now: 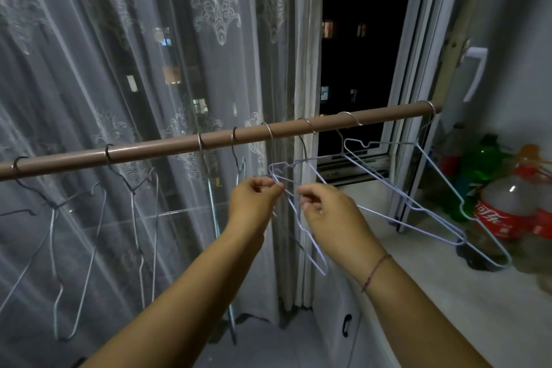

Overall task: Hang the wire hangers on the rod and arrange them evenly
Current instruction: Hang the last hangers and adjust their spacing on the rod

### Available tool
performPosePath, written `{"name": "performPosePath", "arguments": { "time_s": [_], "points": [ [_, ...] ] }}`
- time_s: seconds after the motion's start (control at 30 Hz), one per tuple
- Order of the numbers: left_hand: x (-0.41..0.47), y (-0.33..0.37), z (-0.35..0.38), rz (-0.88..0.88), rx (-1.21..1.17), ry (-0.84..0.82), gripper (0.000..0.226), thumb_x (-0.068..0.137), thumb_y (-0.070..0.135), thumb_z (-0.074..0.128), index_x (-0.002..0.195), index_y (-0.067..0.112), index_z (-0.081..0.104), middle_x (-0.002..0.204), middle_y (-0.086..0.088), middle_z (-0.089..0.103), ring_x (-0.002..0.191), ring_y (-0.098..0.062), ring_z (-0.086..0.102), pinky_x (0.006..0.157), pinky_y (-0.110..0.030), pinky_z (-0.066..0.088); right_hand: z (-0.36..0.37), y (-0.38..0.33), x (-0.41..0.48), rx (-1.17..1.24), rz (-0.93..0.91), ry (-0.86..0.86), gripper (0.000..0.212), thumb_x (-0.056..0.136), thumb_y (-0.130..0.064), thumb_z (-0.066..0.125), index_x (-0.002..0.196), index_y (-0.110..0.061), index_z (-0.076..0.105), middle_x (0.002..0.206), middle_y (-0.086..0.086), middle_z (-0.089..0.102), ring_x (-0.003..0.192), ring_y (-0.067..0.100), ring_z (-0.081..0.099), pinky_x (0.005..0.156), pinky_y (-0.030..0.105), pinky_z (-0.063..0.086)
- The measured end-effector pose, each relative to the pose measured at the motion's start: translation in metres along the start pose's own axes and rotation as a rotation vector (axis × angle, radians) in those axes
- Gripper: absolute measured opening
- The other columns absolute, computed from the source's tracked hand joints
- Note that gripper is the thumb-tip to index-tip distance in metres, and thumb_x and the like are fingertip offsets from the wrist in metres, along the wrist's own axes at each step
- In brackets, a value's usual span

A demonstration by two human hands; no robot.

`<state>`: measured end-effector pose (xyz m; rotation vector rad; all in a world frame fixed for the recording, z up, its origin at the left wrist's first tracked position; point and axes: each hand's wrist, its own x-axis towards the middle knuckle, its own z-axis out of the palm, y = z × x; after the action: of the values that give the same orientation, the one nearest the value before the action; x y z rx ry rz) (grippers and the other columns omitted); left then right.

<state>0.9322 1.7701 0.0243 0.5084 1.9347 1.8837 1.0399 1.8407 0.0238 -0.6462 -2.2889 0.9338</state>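
A brown rod [167,146] runs across the window, rising to the right. Several wire hangers hang from it by their hooks. Grey ones [89,236] hang at the left, and pale blue ones [418,206] spread out to the right over the sill. A lilac hanger [310,245] hangs in the middle. My left hand [254,200] pinches its wire near the shoulder bend. My right hand [325,209] pinches the same hanger's wire just to the right, a red thread around its wrist.
A sheer white lace curtain [134,69] hangs behind the rod. The window [364,39] stands open at the right with a white handle [475,69]. Cola and green bottles [495,203] stand on the white sill [448,278] at the right.
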Motion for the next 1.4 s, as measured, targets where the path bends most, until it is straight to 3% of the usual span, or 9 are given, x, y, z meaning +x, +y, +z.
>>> {"name": "performPosePath", "arguments": {
  "time_s": [0.1, 0.27, 0.4, 0.5, 0.6, 0.77, 1.0, 1.3, 1.4],
  "points": [
    [-0.007, 0.005, 0.003, 0.121, 0.019, 0.071, 0.013, 0.085, 0.017, 0.065, 0.091, 0.021, 0.054, 0.075, 0.001, 0.049, 0.064, -0.009, 0.048, 0.060, -0.022, 0.044, -0.019, 0.008, 0.000, -0.013, -0.041, 0.183, 0.025, 0.089, -0.009, 0.050, 0.111, -0.016, 0.062, 0.110, -0.001, 0.055, 0.093, 0.011, 0.055, 0.076, 0.012, 0.042],
    [-0.020, 0.021, 0.023, 0.275, 0.032, 0.012, 0.011, 0.086, 0.015, 0.062, 0.096, 0.018, 0.060, 0.082, 0.000, 0.060, 0.075, -0.010, 0.057, 0.071, -0.022, 0.050, -0.028, 0.036, 0.005, -0.080, 0.123, 0.114, 0.025, 0.089, -0.020, 0.055, 0.113, -0.017, 0.060, 0.115, 0.002, 0.056, 0.100, 0.015, 0.057, 0.081, 0.022, 0.040],
    [-0.015, 0.021, 0.043, 0.080, 0.132, -0.141, 0.038, 0.091, 0.023, 0.055, 0.128, 0.013, 0.050, 0.112, -0.004, 0.059, 0.102, -0.016, 0.056, 0.090, -0.028, 0.045, -0.013, 0.049, 0.003, 0.043, 0.171, 0.004, 0.011, 0.088, -0.025, 0.056, 0.078, -0.024, 0.062, 0.076, -0.002, 0.064, 0.073, 0.015, 0.061, 0.062, 0.017, 0.046],
    [-0.010, 0.018, 0.053, -0.082, 0.125, -0.159, 0.031, 0.092, 0.020, 0.052, 0.119, 0.006, 0.055, 0.104, -0.015, 0.058, 0.103, -0.026, 0.057, 0.095, -0.035, 0.046, -0.008, 0.051, 0.002, 0.129, 0.189, 0.001, 0.021, 0.091, -0.024, 0.052, 0.074, -0.017, 0.062, 0.070, 0.008, 0.064, 0.066, 0.022, 0.060, 0.061, 0.029, 0.049],
    [-0.008, 0.022, 0.060, -0.095, 0.035, -0.127, 0.009, 0.090, 0.005, 0.050, 0.088, 0.006, 0.058, 0.084, -0.013, 0.056, 0.084, -0.026, 0.055, 0.078, -0.032, 0.049, -0.009, 0.046, 0.006, 0.161, 0.173, 0.029, 0.024, 0.091, -0.023, 0.051, 0.081, -0.005, 0.064, 0.073, 0.018, 0.062, 0.064, 0.024, 0.053, 0.059, 0.031, 0.043],
    [0.007, 0.033, 0.069, -0.073, -0.017, -0.077, 0.022, 0.091, 0.006, 0.051, 0.112, 0.008, 0.055, 0.103, -0.012, 0.063, 0.089, -0.021, 0.062, 0.079, -0.031, 0.054, -0.010, 0.036, 0.031, 0.181, 0.178, 0.065, 0.025, 0.091, -0.024, 0.049, 0.081, -0.009, 0.065, 0.079, 0.016, 0.066, 0.074, 0.029, 0.061, 0.070, 0.040, 0.051],
    [0.014, 0.015, 0.073, -0.140, -0.005, -0.004, 0.022, 0.093, 0.006, 0.048, 0.113, 0.008, 0.057, 0.077, -0.002, 0.055, 0.065, -0.011, 0.052, 0.056, -0.020, 0.043, 0.002, 0.048, 0.031, 0.143, 0.207, -0.002, 0.026, 0.090, -0.019, 0.050, 0.070, -0.008, 0.062, 0.068, 0.012, 0.064, 0.065, 0.029, 0.060, 0.060, 0.040, 0.049],
    [-0.002, -0.047, 0.062, -0.142, 0.173, -0.089, 0.013, 0.085, 0.001, 0.054, 0.095, 0.004, 0.062, 0.073, -0.008, 0.056, 0.065, -0.018, 0.051, 0.065, -0.028, 0.044, 0.009, 0.093, 0.003, 0.216, 0.248, -0.123, 0.019, 0.090, -0.023, 0.047, 0.091, -0.015, 0.065, 0.091, 0.010, 0.068, 0.087, 0.025, 0.064, 0.080, 0.041, 0.053],
    [-0.015, -0.073, 0.054, -0.170, 0.224, -0.134, 0.012, 0.086, 0.002, 0.054, 0.085, 0.012, 0.060, 0.070, -0.004, 0.055, 0.063, -0.016, 0.050, 0.062, -0.027, 0.043, 0.014, 0.103, -0.001, 0.248, 0.246, -0.132, 0.015, 0.090, -0.019, 0.049, 0.100, -0.020, 0.059, 0.100, 0.002, 0.064, 0.093, 0.017, 0.061, 0.080, 0.030, 0.052]
  ]
}}
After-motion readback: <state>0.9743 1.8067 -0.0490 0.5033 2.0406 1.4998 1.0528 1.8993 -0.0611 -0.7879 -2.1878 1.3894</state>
